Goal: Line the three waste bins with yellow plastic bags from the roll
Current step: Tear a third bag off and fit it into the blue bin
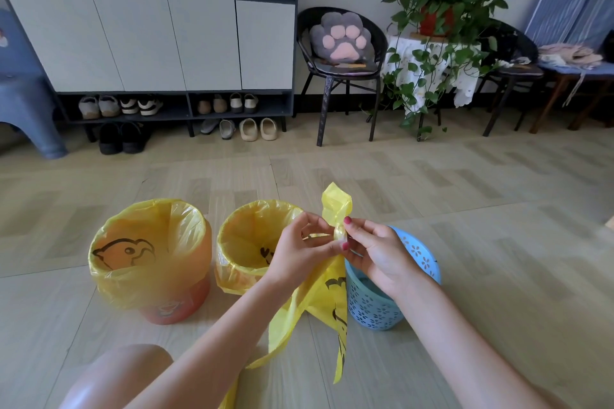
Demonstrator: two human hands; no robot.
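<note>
At the lower centre of the frame, both hands meet over the floor [465,209] and work a yellow bag [319,302]. The left hand [299,249] and the right hand [378,252] are close together, each pinching the bag near a small twisted knot of plastic between their fingertips. Above the knot a short tuft of yellow film stands up; below it the rest of the bag hangs loose, with black print on it, and trails down toward the bottom edge.

Three bins stand in a row just behind the hands. The orange bin [176,309] at lower left already wears a yellow liner [149,242] folded over its rim, with a black bird drawing on it. The middle bin [252,242] is lined in yellow as well. The blue bin [375,309], perforated with flower shapes, sits at right behind the right hand, and no liner is folded over the part of its rim that shows.

A bare knee [123,375] shows at lower left.

Along the far wall, a cabinet [149,16] with shoes [119,106] under it fills the upper left. A black chair [342,76] with a paw cushion [340,36] stands at upper centre, and a trailing plant [445,9] beside it.
</note>
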